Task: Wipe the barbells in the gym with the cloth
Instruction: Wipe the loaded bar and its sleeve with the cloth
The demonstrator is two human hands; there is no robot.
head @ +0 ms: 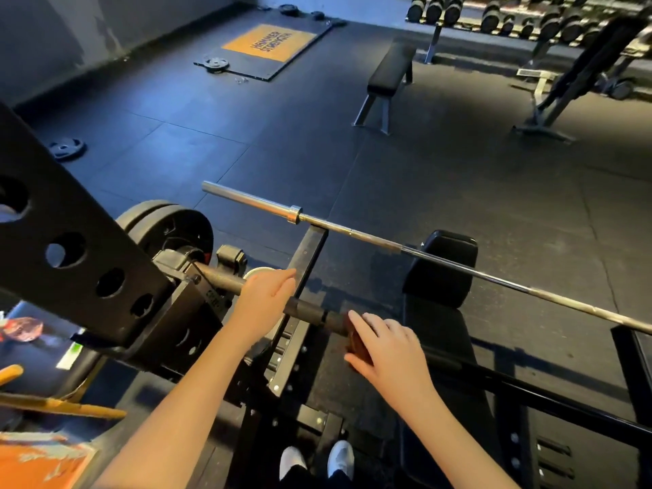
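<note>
The left hand (266,298) had its fingers wrapped round the barbell (307,308); the right hand (388,347) clasped the cloth (354,339) (a brownish one) against it.

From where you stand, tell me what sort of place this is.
A gym, it seems: rows of dumbbells, a flat bench, and a silver barbell.
</note>
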